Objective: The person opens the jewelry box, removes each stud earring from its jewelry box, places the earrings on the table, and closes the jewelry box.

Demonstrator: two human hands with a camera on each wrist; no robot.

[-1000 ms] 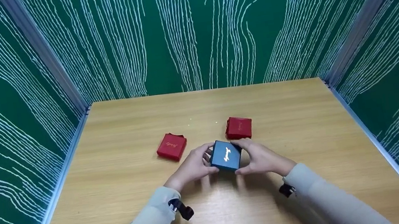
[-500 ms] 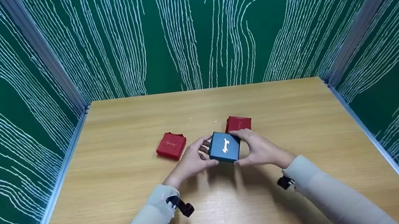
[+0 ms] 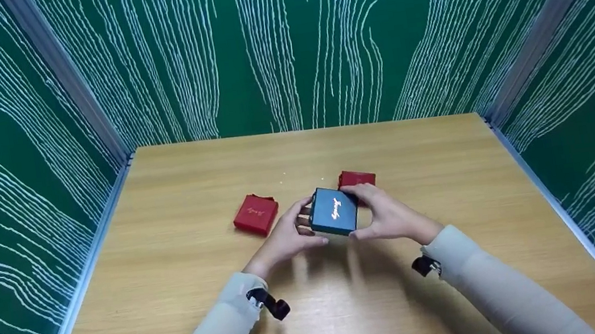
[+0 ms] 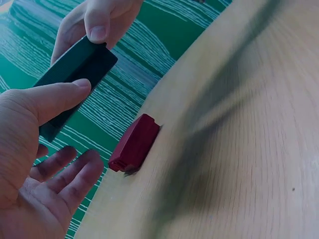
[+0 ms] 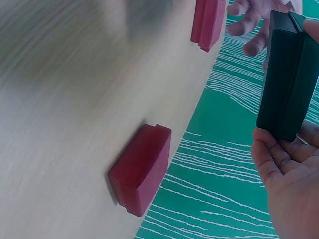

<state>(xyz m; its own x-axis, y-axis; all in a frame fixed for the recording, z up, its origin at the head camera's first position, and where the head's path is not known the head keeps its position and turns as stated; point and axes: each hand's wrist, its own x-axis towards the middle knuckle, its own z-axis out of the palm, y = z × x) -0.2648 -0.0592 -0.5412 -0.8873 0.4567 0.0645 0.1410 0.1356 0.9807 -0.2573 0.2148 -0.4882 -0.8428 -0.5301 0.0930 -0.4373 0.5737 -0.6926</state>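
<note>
A small dark green gift box (image 3: 332,213) with shiny script on its lid is held up above the table, tilted, between both hands. My left hand (image 3: 287,234) pinches its left side; in the left wrist view the thumb lies on the box (image 4: 72,62) while the lower fingers are spread away from it. On the other side, my right hand (image 3: 391,213) grips the right edge between thumb and fingers. The right wrist view shows a lid seam along the side of the green box (image 5: 283,79), and it looks closed.
A red gift box (image 3: 256,214) with faint script lies left of the hands. Another red box (image 3: 358,177) sits behind the right hand, partly covered by it. Green walls (image 3: 225,56) with white wavy lines enclose the wooden table (image 3: 179,182).
Both hands have carried the green box a little farther from the body. The right hand and green box now cover more of the right red box. Neither red box has visibly moved.
</note>
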